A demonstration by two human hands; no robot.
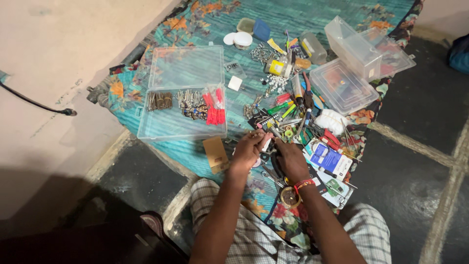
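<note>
The small pale piece pinched between the left hand and the right hand is mostly hidden by the fingers, too small to identify. The heap of mixed hand tools and bright plastic oddments blurs together; single pieces can hardly be told apart. The dark blue bundle is cut off by the right edge, and the thin black cable by the left. The dark rounded shape, perhaps a shoe, sits in shadow

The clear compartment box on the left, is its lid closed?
No, the clear compartment box lies open, its lid folded back flat on the cloth, with nails, screws and red plugs exposed.
</note>
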